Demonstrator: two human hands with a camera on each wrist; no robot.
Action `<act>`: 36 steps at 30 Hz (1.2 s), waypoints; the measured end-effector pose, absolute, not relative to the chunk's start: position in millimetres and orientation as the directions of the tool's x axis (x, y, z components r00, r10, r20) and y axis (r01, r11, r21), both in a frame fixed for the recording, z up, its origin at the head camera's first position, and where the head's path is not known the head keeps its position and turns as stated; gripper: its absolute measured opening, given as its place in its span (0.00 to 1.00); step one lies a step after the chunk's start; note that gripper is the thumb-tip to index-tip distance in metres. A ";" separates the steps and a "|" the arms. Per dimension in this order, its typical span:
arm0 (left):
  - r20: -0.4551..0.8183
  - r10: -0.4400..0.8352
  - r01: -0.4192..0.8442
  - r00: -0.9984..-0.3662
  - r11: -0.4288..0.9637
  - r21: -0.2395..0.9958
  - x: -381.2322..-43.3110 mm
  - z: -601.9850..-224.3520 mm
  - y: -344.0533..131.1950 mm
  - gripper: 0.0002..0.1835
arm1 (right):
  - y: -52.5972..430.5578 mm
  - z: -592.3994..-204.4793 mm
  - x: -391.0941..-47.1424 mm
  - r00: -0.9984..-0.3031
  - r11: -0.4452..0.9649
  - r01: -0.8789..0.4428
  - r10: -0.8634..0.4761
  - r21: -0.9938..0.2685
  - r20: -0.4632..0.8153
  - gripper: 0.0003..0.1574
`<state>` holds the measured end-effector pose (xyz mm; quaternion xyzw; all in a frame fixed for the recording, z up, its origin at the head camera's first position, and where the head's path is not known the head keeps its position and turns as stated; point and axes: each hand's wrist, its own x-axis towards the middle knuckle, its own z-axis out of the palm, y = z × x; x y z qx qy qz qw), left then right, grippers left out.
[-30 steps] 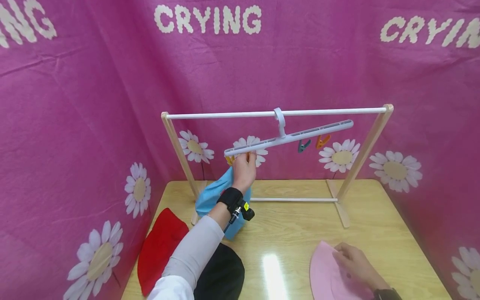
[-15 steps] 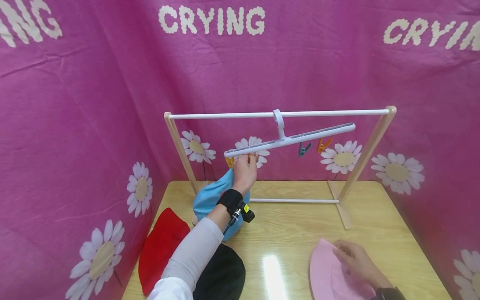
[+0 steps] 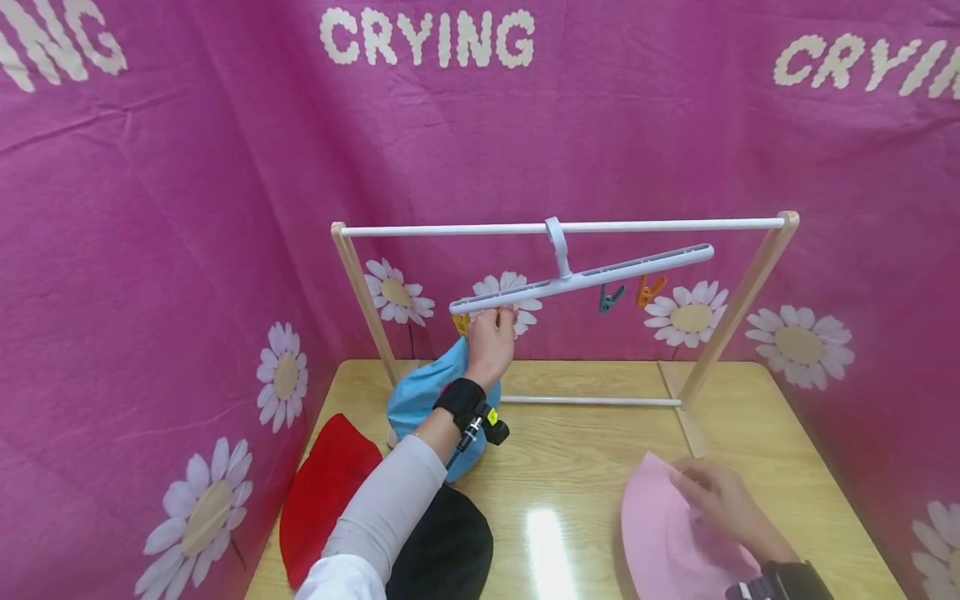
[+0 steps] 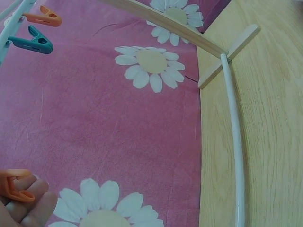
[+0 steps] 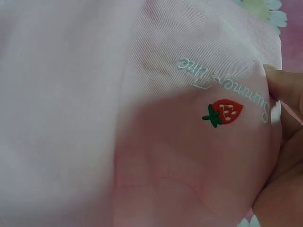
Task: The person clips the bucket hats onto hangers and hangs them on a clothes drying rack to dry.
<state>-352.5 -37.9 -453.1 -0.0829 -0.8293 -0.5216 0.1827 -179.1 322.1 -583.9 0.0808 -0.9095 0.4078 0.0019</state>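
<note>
My left hand [image 3: 490, 346] is raised to the lower left end of a pale hanger [image 3: 585, 279], its fingers pinching an orange clothespin [image 4: 16, 185]. Beside it, a yellow clothespin [image 3: 461, 323] sits at that end, and a light blue hat [image 3: 427, 390] hangs below, partly behind my wrist. At the front right, my right hand [image 3: 723, 504] pinches the edge of a pink bucket hat [image 3: 660, 525]. The right wrist view shows its embroidered strawberry [image 5: 225, 112] and lettering. A teal clothespin [image 3: 611, 297] and another orange clothespin [image 3: 650, 292] hang on the hanger's right half.
The hanger hooks over the top bar of a wood-and-white rack [image 3: 420, 231] on a wooden table [image 3: 577, 467]. At the front left lie a red hat [image 3: 326, 492] and a black hat [image 3: 450, 550], partly under my left arm. Pink flowered cloth [image 3: 637, 133] walls the space.
My right hand has lifted the pink hat slightly, tilting it up from the table. The left hand and the hanger stay nearly still. The head view has shifted slightly.
</note>
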 end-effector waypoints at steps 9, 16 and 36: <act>0.347 0.010 0.324 -0.938 0.378 0.867 -351.9 -450.7 -41.5 0.25 | 319.1 -563.0 -186.5 -0.976 0.622 -0.210 -0.184 -0.755 0.120 0.13; 0.310 0.041 0.302 -0.950 0.378 0.875 -350.3 -445.1 -44.9 0.26 | 310.7 -550.7 -200.9 -0.960 0.562 -0.263 -0.234 -0.784 0.155 0.12; 0.226 0.011 0.200 -0.974 0.510 0.836 -345.2 -438.5 -49.4 0.27 | 285.3 -531.6 -225.4 -0.932 0.447 -0.318 -0.310 -0.836 0.189 0.10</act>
